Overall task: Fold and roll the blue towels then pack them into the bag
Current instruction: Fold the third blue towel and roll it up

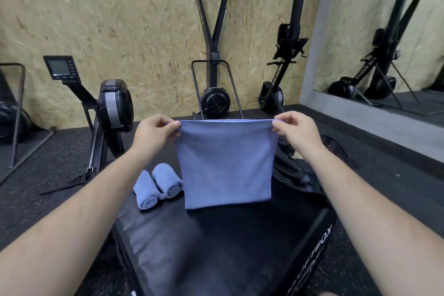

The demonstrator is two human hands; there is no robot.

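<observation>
A blue towel (225,163), folded double, hangs in the air above a black padded box (216,247). My left hand (153,131) pinches its top left corner and my right hand (296,131) pinches its top right corner, stretching the top edge flat. The towel's bottom edge hangs just above the box top. Two rolled blue towels (156,185) lie side by side on the box, left of the hanging towel. A black bag (298,175) lies on the box behind the towel, to the right, mostly hidden.
Black rowing machines (113,106) stand on the dark rubber floor along a chipboard wall. A ski machine (215,101) stands straight ahead. A mirror (384,43) covers the right wall.
</observation>
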